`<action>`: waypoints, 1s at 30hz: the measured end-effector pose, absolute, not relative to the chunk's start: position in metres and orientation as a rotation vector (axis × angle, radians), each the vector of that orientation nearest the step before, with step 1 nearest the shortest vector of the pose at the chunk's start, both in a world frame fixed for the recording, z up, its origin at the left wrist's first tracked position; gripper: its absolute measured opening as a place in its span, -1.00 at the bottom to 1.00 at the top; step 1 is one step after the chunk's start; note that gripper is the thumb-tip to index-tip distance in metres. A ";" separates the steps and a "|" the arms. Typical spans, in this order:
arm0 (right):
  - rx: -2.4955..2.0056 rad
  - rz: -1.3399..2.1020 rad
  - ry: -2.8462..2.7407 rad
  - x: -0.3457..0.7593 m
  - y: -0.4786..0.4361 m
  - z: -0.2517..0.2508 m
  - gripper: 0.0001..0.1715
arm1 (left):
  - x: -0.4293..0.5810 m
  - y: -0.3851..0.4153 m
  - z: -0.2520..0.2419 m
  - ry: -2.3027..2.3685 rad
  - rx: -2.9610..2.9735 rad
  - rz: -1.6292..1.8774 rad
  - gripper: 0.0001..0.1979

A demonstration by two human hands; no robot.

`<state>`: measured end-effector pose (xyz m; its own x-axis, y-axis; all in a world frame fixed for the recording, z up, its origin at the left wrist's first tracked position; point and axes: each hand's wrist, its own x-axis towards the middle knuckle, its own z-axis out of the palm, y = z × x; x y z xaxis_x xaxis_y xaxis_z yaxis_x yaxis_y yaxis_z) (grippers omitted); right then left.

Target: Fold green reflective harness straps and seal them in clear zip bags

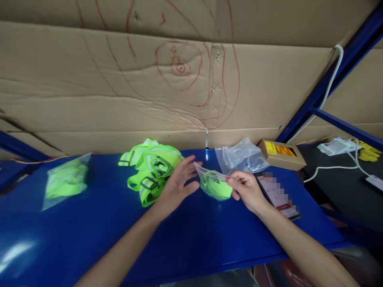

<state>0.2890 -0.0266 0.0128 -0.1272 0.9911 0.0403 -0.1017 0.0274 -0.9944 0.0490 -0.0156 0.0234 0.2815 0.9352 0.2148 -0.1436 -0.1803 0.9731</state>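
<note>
My right hand (245, 188) pinches the right end of the top edge of a clear zip bag (214, 184), which holds a folded neon-green strap. Beside the bag's left corner, my left hand (180, 185) has its fingers spread and holds nothing. Behind my left hand lies a loose pile of neon-green reflective straps (152, 167) with black buckles. Another clear bag (67, 179) with green straps inside rests at the left of the blue table (191, 239).
Clear plastic bags (243, 155) lie at the back, beside an open cardboard box (283, 154) with orange contents. A phone (278, 195) is right of my right hand. Cardboard (104, 79) rises behind the table, and a blue metal frame (338, 75) with a white cable stands at right.
</note>
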 end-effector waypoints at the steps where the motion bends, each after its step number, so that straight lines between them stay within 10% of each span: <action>1: -1.031 1.382 -1.230 0.289 -0.028 0.012 -0.50 | 0.047 -0.015 0.024 0.794 1.375 1.124 -0.49; 5: -0.920 1.557 -1.315 0.290 -0.031 0.012 -0.56 | 0.035 -0.025 0.023 0.884 1.408 1.146 -0.77; 30: -1.130 1.183 -1.704 0.286 -0.023 0.005 -0.64 | 0.040 -0.020 0.004 0.964 1.141 1.095 -0.66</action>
